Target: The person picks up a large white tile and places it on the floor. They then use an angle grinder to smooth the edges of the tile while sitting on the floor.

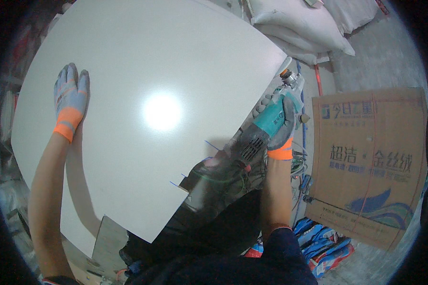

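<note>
A large white tile slab (128,52) lies across the view, with a notch cut into its near side and short blue marks beside its right edge. My left hand (72,95), in a grey and orange work glove, rests flat on the slab's left part, fingers stretched out. My right hand (284,128), gloved alike, is wrapped round a teal and black angle grinder (271,118). The grinder's disc (284,65) is up against the slab's right edge near the far corner; whether it touches cannot be made out. A bright light reflects off the slab.
White sacks (295,23) are piled at the far right. A big brown cardboard box (366,166) stands on the right. Blue and red bags (321,247) lie at the near right, and cables (298,166) run between box and grinder. Clutter lines the left side.
</note>
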A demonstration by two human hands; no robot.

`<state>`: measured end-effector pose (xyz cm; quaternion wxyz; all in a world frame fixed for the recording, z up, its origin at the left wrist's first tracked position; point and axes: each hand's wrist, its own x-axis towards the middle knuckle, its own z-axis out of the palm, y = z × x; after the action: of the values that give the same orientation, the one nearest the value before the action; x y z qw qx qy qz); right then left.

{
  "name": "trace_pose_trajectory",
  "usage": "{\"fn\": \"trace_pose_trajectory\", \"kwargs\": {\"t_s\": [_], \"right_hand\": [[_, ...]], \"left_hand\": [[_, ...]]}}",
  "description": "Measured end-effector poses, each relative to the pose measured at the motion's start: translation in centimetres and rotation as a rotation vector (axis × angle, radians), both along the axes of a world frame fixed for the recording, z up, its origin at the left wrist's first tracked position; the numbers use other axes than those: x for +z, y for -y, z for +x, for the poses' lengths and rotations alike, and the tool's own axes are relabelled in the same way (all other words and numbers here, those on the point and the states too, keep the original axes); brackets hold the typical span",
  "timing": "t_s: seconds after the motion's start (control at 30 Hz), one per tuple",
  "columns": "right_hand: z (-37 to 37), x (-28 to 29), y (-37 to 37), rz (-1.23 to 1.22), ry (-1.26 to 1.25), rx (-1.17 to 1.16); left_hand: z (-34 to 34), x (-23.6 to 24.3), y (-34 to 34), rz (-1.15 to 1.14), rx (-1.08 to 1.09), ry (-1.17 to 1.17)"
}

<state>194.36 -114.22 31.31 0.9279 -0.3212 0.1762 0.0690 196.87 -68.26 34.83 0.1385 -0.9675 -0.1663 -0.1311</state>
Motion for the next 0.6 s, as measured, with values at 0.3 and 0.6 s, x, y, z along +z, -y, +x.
{"fn": "trace_pose_trajectory", "kwargs": {"t_s": [0.3, 0.6], "right_hand": [[0.9, -0.9, 0.7, -0.087, 0.032, 0.001], [-0.3, 0.6, -0.6, -0.119, 0.022, -0.041]], "left_hand": [[-1.9, -1.2, 0.0, -0.015, 0.059, -0.023], [0.0, -0.6, -0.1, 0.074, 0.063, -0.031]]}}
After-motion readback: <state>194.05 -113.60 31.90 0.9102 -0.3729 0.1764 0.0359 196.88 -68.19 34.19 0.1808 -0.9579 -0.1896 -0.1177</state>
